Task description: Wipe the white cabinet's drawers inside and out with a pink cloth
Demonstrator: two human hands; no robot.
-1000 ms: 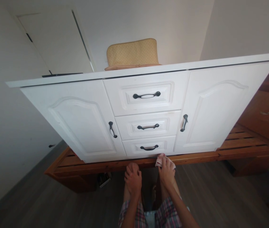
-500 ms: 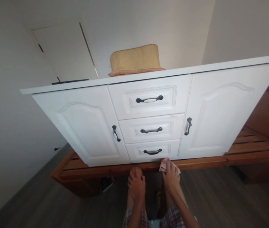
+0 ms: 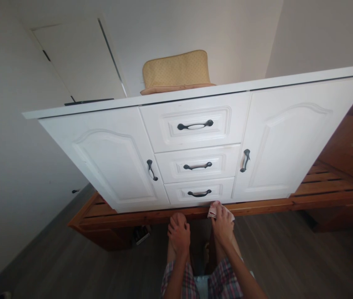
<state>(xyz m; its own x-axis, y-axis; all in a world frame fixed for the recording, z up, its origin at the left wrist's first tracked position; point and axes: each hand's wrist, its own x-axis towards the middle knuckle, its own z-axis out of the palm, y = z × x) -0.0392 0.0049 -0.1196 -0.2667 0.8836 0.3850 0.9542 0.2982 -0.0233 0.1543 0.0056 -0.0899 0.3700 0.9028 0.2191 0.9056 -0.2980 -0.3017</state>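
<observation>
Both hands were low in front of the cabinet. Right hand (image 3: pixel 222 226) was closed on a small cloth (image 3: pixel 213 212), pressing it against the bottom edge of the white cabinet (image 3: pixel 282 137), just under the lowest drawer (image 3: pixel 199 192). Left hand (image 3: pixel 178 233) rested curled on the knee and held nothing. Such a cloth is probably soft and light; it would fold easily, so a bunched grip with the fingers on top seemed best. Under the cabinet was a wooden frame (image 3: pixel 319 195).

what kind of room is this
Probably a room in a home, perhaps a bedroom: a white cabinet with drawers and dark handles stands on a slatted wooden frame on grey wood-look flooring.
</observation>
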